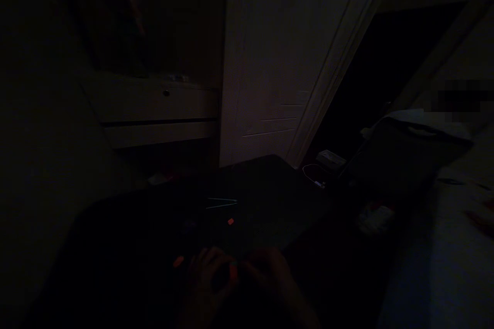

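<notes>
The light is very dim, so detail is poor. My left hand [206, 272] is closed, thumb and fingers pinching a small orange piece [233, 272] upright. Close beside it on the right, my right hand [272, 267] has its fingers curled together towards that piece; whatever they grip is too dark to make out. A second orange piece [178, 261] lies on the dark tabletop [262, 190] left of my left hand. Farther up lies a third orange piece [230, 221]. Behind it rest thin pale tweezers [222, 203], their tips spread to the left.
A pale panel door [266, 61] rises behind the table, with a drawer unit [154, 105] to its left. On the right are a small box [331, 158], a white cable [314, 180] and a large dark bag [401, 159]. A pale bed-like surface [459, 247] fills the right edge.
</notes>
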Motion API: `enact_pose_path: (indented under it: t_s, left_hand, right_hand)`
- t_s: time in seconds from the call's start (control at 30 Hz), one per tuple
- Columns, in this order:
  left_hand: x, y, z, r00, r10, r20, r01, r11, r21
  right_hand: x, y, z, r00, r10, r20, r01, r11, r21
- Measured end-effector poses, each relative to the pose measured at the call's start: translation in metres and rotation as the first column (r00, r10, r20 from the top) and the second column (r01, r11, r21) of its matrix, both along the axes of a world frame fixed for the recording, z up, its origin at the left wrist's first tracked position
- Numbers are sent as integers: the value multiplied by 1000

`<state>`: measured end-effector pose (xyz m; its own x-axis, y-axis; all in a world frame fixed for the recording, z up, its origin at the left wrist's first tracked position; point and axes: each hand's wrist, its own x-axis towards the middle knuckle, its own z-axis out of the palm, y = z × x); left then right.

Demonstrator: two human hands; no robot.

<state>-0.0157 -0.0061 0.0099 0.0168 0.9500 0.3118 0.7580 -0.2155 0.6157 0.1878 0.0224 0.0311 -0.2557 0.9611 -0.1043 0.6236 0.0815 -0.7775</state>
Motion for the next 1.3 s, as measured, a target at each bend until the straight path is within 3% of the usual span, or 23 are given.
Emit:
enact_pose_path:
  t_s: [0.13,0.27,0.63,0.87,1.1,1.3]
  left_hand:
    - [0,0,2,999,-26,-34,26,999,-24]
    - [-1,2,6,998,-44,-33,43,999,-33]
    - [-1,0,18,997,-72,23,75,983,-168]
    - [0,-1,19,995,-83,50,90,985,-145]
    - [0,0,18,995,-90,42,96,981,-170]
    - [-1,-2,19,996,-91,20,93,982,-166]
  right_hand:
    - [3,4,-4,995,-86,-43,84,996,-43]
    - [10,8,-3,991,-43,-128,24,989,-143]
    - [6,12,6,976,3,-216,-50,976,-213]
    - [11,2,5,951,-200,-236,147,964,-223]
    - [14,5,9,967,-98,-237,38,969,-245]
    - [15,-1,4,964,-114,-241,68,979,-191]
